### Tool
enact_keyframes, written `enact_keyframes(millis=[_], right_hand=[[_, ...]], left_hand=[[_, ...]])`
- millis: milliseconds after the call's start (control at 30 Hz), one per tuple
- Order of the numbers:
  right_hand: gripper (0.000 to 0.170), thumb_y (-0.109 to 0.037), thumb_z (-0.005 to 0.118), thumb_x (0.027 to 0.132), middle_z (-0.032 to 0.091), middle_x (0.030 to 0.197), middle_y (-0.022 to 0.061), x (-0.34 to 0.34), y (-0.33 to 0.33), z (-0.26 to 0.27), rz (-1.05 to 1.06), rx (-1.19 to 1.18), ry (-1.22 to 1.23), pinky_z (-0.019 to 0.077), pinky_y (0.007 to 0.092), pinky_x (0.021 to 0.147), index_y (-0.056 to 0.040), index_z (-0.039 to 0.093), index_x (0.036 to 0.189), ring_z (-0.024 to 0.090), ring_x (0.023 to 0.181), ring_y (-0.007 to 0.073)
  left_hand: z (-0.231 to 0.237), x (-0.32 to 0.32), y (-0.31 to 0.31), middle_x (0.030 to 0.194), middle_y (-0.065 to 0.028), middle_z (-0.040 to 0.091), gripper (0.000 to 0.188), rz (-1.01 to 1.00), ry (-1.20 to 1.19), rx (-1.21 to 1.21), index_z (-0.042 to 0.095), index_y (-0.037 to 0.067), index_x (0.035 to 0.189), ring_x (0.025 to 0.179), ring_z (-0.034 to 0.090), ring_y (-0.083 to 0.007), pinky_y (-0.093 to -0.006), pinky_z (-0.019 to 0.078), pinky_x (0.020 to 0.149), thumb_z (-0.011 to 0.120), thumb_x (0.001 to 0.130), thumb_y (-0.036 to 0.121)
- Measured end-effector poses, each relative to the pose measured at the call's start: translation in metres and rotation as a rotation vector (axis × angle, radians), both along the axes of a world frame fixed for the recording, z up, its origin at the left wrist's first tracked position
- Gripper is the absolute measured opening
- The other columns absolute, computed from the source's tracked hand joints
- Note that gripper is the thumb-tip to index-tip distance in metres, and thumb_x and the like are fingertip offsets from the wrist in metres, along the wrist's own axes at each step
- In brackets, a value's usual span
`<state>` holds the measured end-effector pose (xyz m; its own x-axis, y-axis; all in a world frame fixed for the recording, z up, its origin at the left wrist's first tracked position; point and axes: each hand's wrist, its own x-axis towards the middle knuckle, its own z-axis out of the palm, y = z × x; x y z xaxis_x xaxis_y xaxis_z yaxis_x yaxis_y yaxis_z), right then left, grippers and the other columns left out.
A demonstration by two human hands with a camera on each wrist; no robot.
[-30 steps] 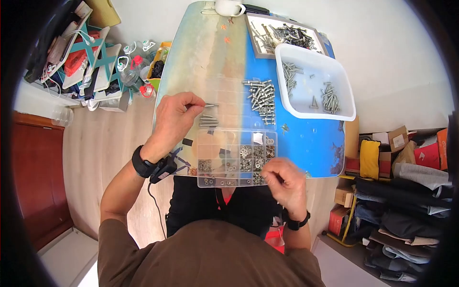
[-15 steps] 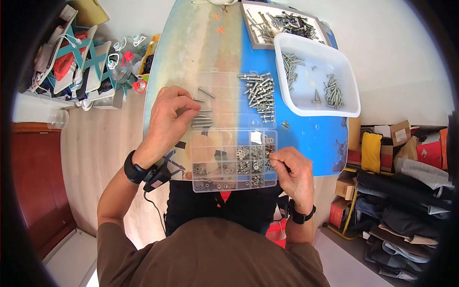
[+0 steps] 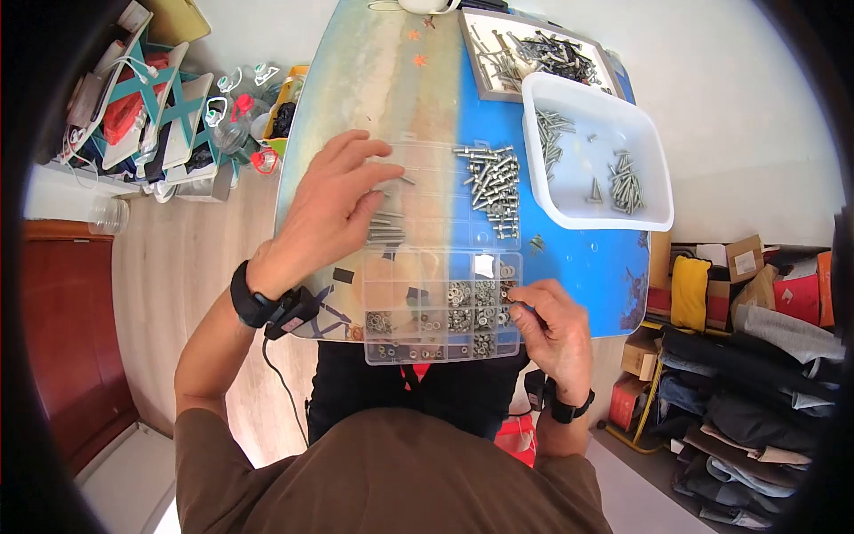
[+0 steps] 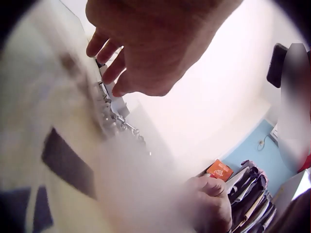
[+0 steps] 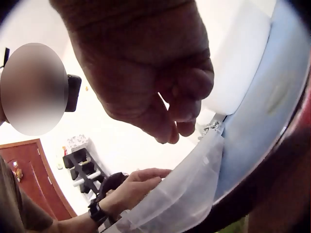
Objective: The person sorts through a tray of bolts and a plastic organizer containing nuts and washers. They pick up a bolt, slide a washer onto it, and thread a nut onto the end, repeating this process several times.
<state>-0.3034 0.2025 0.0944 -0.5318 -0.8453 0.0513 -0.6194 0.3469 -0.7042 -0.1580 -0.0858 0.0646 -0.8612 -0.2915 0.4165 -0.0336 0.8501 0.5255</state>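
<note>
My left hand [image 3: 334,200] is over the left part of the clear lid [image 3: 427,158], fingers spread and extended. By its fingertips lies a single screw [image 3: 407,181]; several more [image 3: 385,233] lie side by side below. The left wrist view shows the same hand [image 4: 146,53] with nothing visible in its fingers. My right hand [image 3: 556,334] has its bent thumb and fingertips at the right edge of the compartment box [image 3: 391,267], by small nuts and washers [image 3: 485,294]. In the right wrist view that hand [image 5: 150,73] is curled; whether it pinches a small part is hidden.
Bolts with nuts [image 3: 492,185] are heaped on the lid's right side. A white tub [image 3: 658,169] with screws stands at the right, and behind it a shallow tray [image 3: 485,84] of mixed screws. A white mug [image 3: 427,5] is at the far edge.
My left hand's fingers have parted from their earlier pinch, and it has reached slightly farther over the lid. My right hand has moved from the box's lower right corner up to its right compartments.
</note>
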Motion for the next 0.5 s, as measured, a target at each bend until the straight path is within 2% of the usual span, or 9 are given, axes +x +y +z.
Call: enact_keyframes(millis=[133, 233, 300, 333, 400, 500], right_hand=[[0.015, -0.002, 0.070, 0.084, 0.066, 0.088, 0.0122, -0.011, -0.013, 0.004, 0.043, -0.025, 0.114, 0.0514, 0.0373, 0.059, -0.0042, 0.070, 0.099, 0.066, 0.071, 0.0315], [0.014, -0.001, 0.068, 0.085, 0.065, 0.085, 0.0119, -0.021, -0.026, 0.006, 0.041, -0.019, 0.223, 0.0502, 0.0394, 0.058, -0.0042, 0.069, 0.099, 0.065, 0.071, 0.0321], [0.015, -0.003, 0.067, 0.085, 0.062, 0.080, 0.0116, -0.029, -0.036, 0.006, 0.077, 0.031, 0.353, 0.0487, 0.0410, 0.055, -0.0049, 0.068, 0.100, 0.064, 0.068, 0.0325], [0.015, -0.003, 0.067, 0.085, 0.062, 0.080, 0.0116, -0.032, -0.040, 0.005, 0.078, 0.031, 0.355, 0.0487, 0.0410, 0.055, -0.0049, 0.068, 0.100, 0.064, 0.068, 0.0325], [0.017, -0.003, 0.066, 0.083, 0.060, 0.078, 0.0109, -0.037, -0.047, 0.002, 0.092, 0.096, 0.523, 0.0480, 0.0411, 0.053, -0.0061, 0.068, 0.099, 0.063, 0.066, 0.0319], [0.019, -0.002, 0.066, 0.079, 0.060, 0.077, 0.0107, -0.044, -0.051, -0.003, 0.174, 0.095, 0.568, 0.0481, 0.0408, 0.053, -0.0065, 0.067, 0.097, 0.063, 0.065, 0.0309]], left_hand=[[-0.013, -0.014, -0.005, 0.116, -0.0134, 0.061, 0.030, -0.032, -0.039, -0.008, 0.066, 0.002, 0.110, 0.116, 0.052, -0.0358, -0.0429, 0.0437, 0.101, 0.063, 0.081, -0.004], [-0.013, -0.019, -0.008, 0.106, -0.0122, 0.062, 0.023, -0.014, -0.079, -0.027, 0.066, 0.001, 0.103, 0.112, 0.054, -0.0335, -0.0410, 0.0465, 0.094, 0.065, 0.080, -0.003], [-0.012, -0.021, -0.011, 0.096, -0.0108, 0.061, 0.014, -0.010, -0.089, -0.073, 0.065, 0.001, 0.092, 0.104, 0.055, -0.0319, -0.0409, 0.0471, 0.087, 0.067, 0.079, -0.002], [-0.012, -0.021, -0.012, 0.096, -0.0108, 0.061, 0.014, -0.008, -0.087, -0.072, 0.065, 0.001, 0.092, 0.104, 0.055, -0.0319, -0.0409, 0.0471, 0.087, 0.067, 0.079, -0.002], [-0.012, -0.020, -0.014, 0.087, -0.0109, 0.058, 0.006, 0.002, -0.036, -0.102, 0.064, 0.001, 0.081, 0.094, 0.054, -0.0304, -0.0390, 0.0476, 0.082, 0.065, 0.076, -0.003], [-0.008, -0.016, -0.016, 0.088, -0.0115, 0.059, 0.006, -0.004, -0.060, -0.072, 0.064, 0.001, 0.079, 0.093, 0.054, -0.0306, -0.0393, 0.0470, 0.080, 0.064, 0.075, -0.004]])
